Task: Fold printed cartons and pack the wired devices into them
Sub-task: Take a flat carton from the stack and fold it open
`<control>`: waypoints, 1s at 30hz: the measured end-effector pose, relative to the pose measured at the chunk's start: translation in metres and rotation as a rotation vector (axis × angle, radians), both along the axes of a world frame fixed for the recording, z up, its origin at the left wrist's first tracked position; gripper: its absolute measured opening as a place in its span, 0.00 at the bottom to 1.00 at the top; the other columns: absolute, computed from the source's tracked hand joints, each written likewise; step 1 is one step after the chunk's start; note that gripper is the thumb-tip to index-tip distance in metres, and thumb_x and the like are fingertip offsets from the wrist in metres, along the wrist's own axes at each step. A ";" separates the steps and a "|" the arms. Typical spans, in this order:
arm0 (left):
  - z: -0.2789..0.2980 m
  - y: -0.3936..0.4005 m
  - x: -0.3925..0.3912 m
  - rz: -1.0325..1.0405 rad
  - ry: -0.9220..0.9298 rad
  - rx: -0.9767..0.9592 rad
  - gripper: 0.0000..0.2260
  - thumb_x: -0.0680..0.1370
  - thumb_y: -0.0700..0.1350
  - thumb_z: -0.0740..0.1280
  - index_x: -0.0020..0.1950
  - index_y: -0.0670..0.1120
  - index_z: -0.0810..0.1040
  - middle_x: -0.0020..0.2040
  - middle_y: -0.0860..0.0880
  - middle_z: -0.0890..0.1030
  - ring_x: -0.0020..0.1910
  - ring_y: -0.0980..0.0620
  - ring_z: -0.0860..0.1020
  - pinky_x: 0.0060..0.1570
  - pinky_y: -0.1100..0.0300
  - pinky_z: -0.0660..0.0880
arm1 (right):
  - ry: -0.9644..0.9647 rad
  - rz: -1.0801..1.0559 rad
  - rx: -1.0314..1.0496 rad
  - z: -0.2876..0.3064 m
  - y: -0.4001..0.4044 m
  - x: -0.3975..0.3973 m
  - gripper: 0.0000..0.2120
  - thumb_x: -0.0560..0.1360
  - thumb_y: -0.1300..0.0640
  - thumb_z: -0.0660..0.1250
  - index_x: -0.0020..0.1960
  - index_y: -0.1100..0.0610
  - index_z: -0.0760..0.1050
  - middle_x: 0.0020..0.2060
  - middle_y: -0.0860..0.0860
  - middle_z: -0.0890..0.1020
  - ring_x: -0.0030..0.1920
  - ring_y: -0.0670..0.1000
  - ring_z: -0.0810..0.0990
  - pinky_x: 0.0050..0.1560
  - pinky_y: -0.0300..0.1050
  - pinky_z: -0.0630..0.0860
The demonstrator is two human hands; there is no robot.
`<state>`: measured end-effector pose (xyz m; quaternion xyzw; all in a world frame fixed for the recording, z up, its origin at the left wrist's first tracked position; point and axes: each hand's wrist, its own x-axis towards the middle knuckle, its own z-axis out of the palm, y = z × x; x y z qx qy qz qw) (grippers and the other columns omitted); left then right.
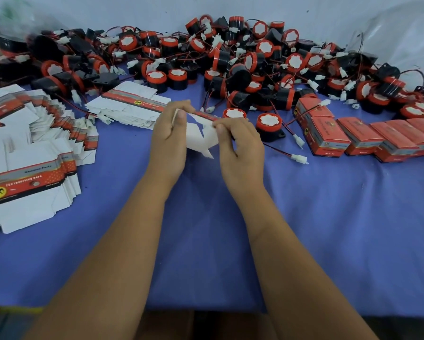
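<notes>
A flat white card carton with a red printed strip point(201, 132) is held above the blue-clothed worktop point(304, 229), near its middle. The left hand point(169, 141) pinches its left end in a clenched grip; the right hand point(240, 143) pinches its right end. Just beyond lie two round black-and-red wired devices point(270, 126), with folded red cartons point(368, 138) to the right and flat carton stacks point(29, 168) to the left.

Two bare forearms enter from the bottom of the view. No sleeves, gloves or wristbands on what shows. Left hand point(168, 143) and right hand point(240, 146): no rings or watch. Fingers point(181, 114) bare, nails short and unpainted. Upper arms lie outside the view.
</notes>
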<state>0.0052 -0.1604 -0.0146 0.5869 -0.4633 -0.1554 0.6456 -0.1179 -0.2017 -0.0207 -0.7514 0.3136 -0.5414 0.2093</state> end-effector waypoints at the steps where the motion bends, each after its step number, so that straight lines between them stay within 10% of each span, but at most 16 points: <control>1: 0.000 0.000 0.001 0.034 0.053 -0.015 0.11 0.85 0.43 0.53 0.55 0.50 0.76 0.58 0.61 0.77 0.54 0.70 0.74 0.54 0.72 0.70 | -0.018 0.016 0.049 0.000 0.001 0.001 0.11 0.80 0.65 0.59 0.57 0.61 0.79 0.54 0.52 0.81 0.55 0.46 0.74 0.57 0.40 0.71; 4: 0.000 0.000 0.005 0.153 0.202 -0.095 0.12 0.84 0.44 0.54 0.53 0.49 0.77 0.52 0.61 0.78 0.48 0.73 0.74 0.48 0.77 0.68 | -0.002 0.044 0.268 0.001 -0.001 -0.001 0.29 0.76 0.75 0.54 0.73 0.58 0.67 0.71 0.51 0.70 0.72 0.49 0.65 0.73 0.45 0.63; 9: 0.004 0.001 0.006 0.162 0.315 -0.169 0.12 0.78 0.46 0.56 0.45 0.52 0.80 0.50 0.60 0.82 0.55 0.62 0.77 0.56 0.70 0.70 | 0.182 0.215 0.259 0.000 -0.003 -0.005 0.44 0.69 0.70 0.65 0.79 0.49 0.54 0.76 0.43 0.61 0.75 0.45 0.57 0.71 0.36 0.58; 13: 0.006 -0.004 0.004 0.066 0.447 -0.198 0.11 0.81 0.46 0.56 0.44 0.50 0.77 0.52 0.51 0.81 0.55 0.50 0.78 0.60 0.54 0.72 | 0.211 0.165 0.234 -0.002 -0.006 0.000 0.39 0.72 0.59 0.73 0.77 0.49 0.59 0.71 0.46 0.69 0.72 0.47 0.61 0.73 0.49 0.61; 18: 0.016 -0.002 0.006 -0.258 0.710 -0.246 0.16 0.84 0.48 0.54 0.48 0.46 0.80 0.47 0.48 0.83 0.46 0.52 0.81 0.44 0.57 0.77 | 0.139 0.163 0.156 0.000 -0.004 0.000 0.31 0.77 0.52 0.67 0.77 0.51 0.60 0.67 0.47 0.71 0.66 0.44 0.65 0.67 0.39 0.60; 24: 0.014 -0.002 0.000 -0.332 0.448 -0.119 0.16 0.76 0.45 0.64 0.63 0.47 0.74 0.54 0.50 0.83 0.54 0.52 0.81 0.50 0.57 0.79 | -0.138 0.179 0.387 0.005 0.001 0.000 0.20 0.72 0.41 0.65 0.62 0.35 0.65 0.57 0.34 0.70 0.66 0.46 0.67 0.69 0.54 0.67; 30: 0.007 -0.004 -0.013 -0.219 0.311 -0.054 0.16 0.73 0.55 0.72 0.57 0.54 0.73 0.51 0.56 0.83 0.49 0.55 0.83 0.42 0.60 0.80 | -0.309 0.180 0.572 0.014 0.000 -0.001 0.17 0.71 0.42 0.64 0.55 0.50 0.74 0.57 0.55 0.77 0.59 0.58 0.76 0.59 0.61 0.75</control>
